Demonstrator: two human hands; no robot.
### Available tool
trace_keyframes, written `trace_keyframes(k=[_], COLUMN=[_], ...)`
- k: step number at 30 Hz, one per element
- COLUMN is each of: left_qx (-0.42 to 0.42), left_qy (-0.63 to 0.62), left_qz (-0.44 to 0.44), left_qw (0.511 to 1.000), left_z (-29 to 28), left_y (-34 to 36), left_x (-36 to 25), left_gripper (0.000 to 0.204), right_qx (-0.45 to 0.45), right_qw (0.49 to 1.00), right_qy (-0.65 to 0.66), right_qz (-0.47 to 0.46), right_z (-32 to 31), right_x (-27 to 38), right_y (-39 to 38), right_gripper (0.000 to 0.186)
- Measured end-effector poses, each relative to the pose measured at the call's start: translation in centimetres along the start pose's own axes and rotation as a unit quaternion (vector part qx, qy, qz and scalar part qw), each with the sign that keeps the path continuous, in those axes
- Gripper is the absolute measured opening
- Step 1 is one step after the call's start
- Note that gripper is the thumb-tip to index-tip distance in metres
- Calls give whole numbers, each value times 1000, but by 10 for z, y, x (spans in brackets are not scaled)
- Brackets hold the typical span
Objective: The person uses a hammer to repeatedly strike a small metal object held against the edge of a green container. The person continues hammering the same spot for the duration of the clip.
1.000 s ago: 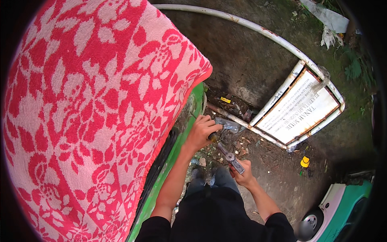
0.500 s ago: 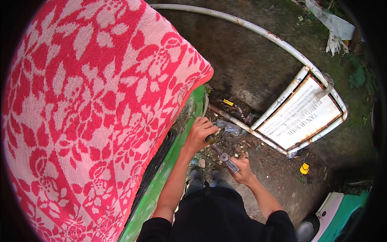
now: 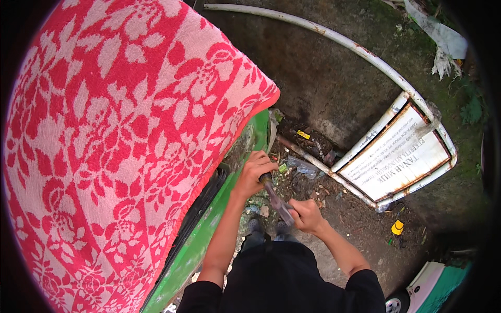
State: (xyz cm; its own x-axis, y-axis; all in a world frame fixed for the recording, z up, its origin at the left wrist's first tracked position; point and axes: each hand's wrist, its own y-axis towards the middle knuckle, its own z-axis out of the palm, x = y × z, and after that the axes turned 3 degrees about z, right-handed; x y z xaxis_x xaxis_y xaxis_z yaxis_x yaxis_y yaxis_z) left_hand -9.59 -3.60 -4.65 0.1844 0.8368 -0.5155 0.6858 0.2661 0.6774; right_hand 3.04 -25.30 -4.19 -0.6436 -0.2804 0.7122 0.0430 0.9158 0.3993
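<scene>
Hammer (image 3: 278, 203) sits between my two hands, its head slanting from my right hand (image 3: 308, 215) towards my left hand (image 3: 252, 171). Largest around me, a cloth (image 3: 125, 141) spreads left of my left hand, draped over a green panel (image 3: 211, 221), perhaps to shield it. Beyond and right of both hands is a white pipe frame (image 3: 360, 49) carrying a sign (image 3: 399, 156). Well right of my right hand, nearer my body, a car (image 3: 430, 292) shows one corner. My right hand is closed round the hammer's handle, mostly hidden, seemingly to leave the head free. My left is wrapped round a tool (image 3: 265, 178) beside the panel, I think to steady it; its dark end faces the hammer, touching or just short, I cannot tell. My fingers hide its tip. I count one cloth, one panel, one frame, one sign, one car, one hammer, one tool and two yellow scraps: the bigger (image 3: 397, 227) right of my right hand, the smaller (image 3: 303, 134) beyond my left.
</scene>
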Motion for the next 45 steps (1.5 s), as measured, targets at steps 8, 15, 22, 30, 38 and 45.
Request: trace_keyframes(k=[8,15,22,30,38,45], left_qx=[-3,-31,-47,-27,7,-16], left_qy=[-17,-24,-47,-62,-3,35], left_qz=[-18,-19,-34,-61,-19,15], left_qw=[1000,999,997,996,1000,999], left_z=[-10,-17,-20,-6,1,1], left_y=[-4,-9,-17,-34,-18,-4], left_x=[-2,-1,4,22,3,-9], left_gripper=[33,32,40,38,37,44], right_qx=[20,18,2,-10,-19,-43], right_qw=[1000,997,997,1000,999,996], right_qy=[2,35,13,-5,4,39], right_qz=[-2,-65,-78,-26,49,66], right_z=[3,8,16,14,17,8], right_x=[10,21,30,31,20,17], right_y=[10,13,14,21,5,-2], right_gripper=[33,32,33,32,32,28])
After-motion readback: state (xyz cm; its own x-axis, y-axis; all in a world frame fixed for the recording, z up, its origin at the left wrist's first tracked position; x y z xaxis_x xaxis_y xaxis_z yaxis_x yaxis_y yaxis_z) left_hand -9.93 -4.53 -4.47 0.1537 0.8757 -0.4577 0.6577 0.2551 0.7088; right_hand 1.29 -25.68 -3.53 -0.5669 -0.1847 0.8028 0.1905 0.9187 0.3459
